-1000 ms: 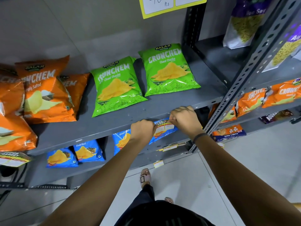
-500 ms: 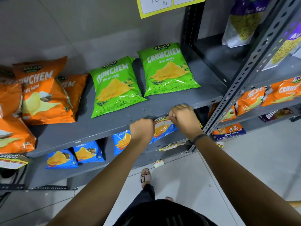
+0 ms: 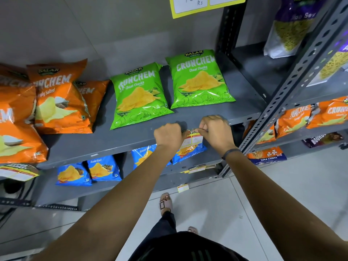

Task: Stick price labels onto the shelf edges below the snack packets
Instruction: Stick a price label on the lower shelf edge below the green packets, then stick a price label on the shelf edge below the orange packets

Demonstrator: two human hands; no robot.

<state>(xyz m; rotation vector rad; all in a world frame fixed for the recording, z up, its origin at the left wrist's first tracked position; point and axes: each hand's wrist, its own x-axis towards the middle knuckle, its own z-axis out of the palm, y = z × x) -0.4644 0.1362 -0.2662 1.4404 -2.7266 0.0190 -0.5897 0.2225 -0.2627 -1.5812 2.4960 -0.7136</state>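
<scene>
A small yellow and white price label [image 3: 194, 140] hangs at the front edge of the grey shelf [image 3: 116, 144], below the right green Crunchem packet [image 3: 197, 80]. My left hand [image 3: 168, 135] grips the label's left top corner. My right hand [image 3: 216, 131] pinches its right top corner. Both hands sit against the shelf edge. A second green packet [image 3: 137, 95] lies to the left of the first.
Orange Crunchem packets [image 3: 56, 98] fill the shelf's left side. Blue packets [image 3: 90, 170] lie on the shelf below, whose edge carries labels [image 3: 195, 168]. Another label [image 3: 18, 171] hangs at far left. A perforated upright [image 3: 282, 95] and a neighbouring rack stand to the right.
The label has come up from below the shelf edge and now hangs flat between both hands. My hands have drawn slightly closer together at the edge.
</scene>
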